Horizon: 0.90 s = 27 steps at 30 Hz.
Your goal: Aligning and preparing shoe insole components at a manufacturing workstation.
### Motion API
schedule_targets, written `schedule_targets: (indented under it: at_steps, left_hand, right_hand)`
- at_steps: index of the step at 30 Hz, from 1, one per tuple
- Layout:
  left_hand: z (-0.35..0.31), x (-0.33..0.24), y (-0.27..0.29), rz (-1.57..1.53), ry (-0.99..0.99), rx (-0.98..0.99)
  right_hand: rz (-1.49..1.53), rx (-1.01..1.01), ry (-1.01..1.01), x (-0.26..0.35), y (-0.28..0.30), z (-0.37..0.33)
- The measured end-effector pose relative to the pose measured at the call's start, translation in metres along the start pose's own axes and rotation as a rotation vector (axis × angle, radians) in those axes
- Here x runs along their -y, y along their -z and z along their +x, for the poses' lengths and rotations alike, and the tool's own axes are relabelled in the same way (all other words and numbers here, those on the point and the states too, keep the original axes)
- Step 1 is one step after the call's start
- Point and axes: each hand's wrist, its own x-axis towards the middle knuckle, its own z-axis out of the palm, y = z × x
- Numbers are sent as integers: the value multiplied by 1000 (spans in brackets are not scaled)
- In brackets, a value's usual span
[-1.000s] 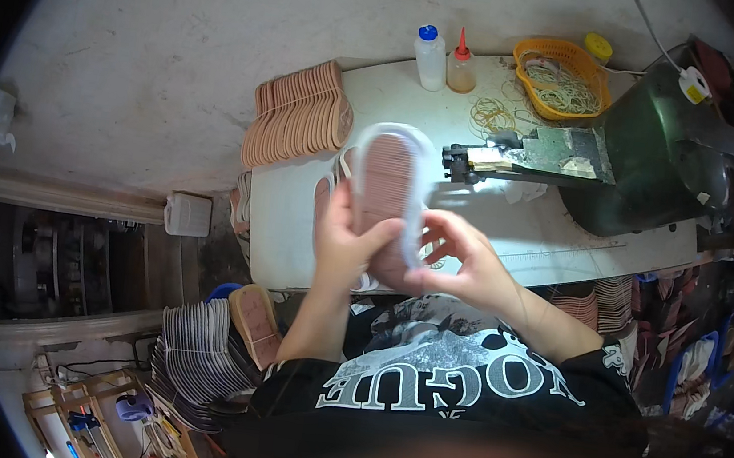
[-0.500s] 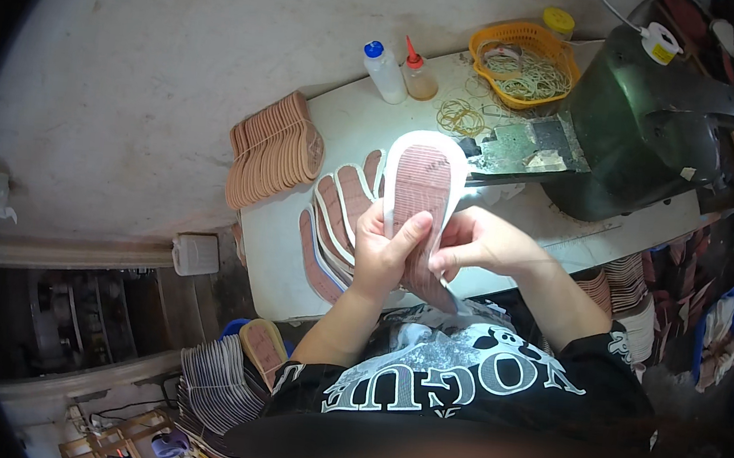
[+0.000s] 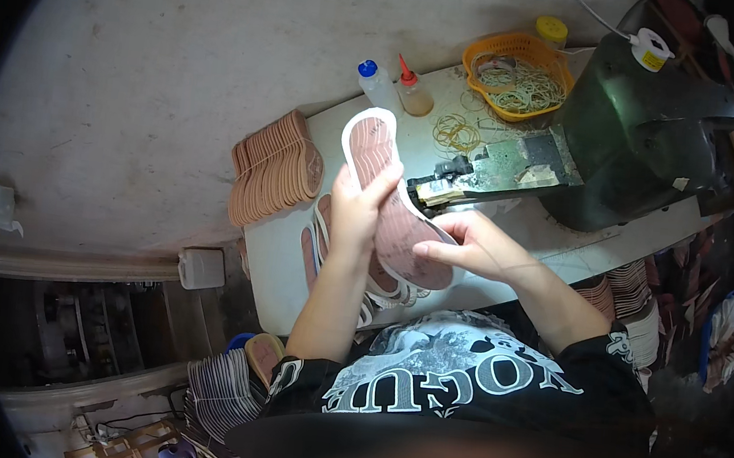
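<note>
A pinkish-brown shoe insole (image 3: 414,254) with a white border is held up slantwise over the white table's near side. My left hand (image 3: 360,206) is closed around its narrow middle, thumb on top. At its wide lower end my right hand (image 3: 473,245) pinches the right edge, thumb on the face and fingers beneath. Several similar white-edged insoles (image 3: 308,254) lie overlapped on the table behind my left forearm, partly hidden. Just beyond my hands juts the metal arm of a dark green machine (image 3: 531,161).
A banded bundle of tan insoles (image 3: 277,170) stands at the table's left. Behind are a blue-capped bottle (image 3: 380,92), a red-tipped bottle (image 3: 415,98), loose rubber bands (image 3: 456,133) and an orange basket (image 3: 510,105) of bands. More stacked insoles (image 3: 224,393) are at lower left.
The insole has swung from upright to slanting, its top end moving left and its wide lower end now fully in sight. My left hand has moved left and up with it.
</note>
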Motion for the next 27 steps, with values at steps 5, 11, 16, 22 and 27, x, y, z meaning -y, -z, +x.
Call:
schedule_targets:
  at_steps: [5, 11, 16, 22, 27]
  left_hand:
    - [40, 36, 16, 269, 13, 78]
    - [48, 55, -1, 245, 11, 98]
    - [57, 63, -3, 493, -27, 53]
    - [66, 66, -1, 490, -9, 35]
    - [74, 57, -4, 495, 3, 37]
  right_hand:
    - [132, -138, -57, -17, -1, -7]
    - [198, -216, -114, -17, 10, -18]
    - [251, -267, -90, -19, 13, -17]
    - [338, -241, -155, -30, 8, -25]
    - [435, -151, -328, -27, -9, -34]
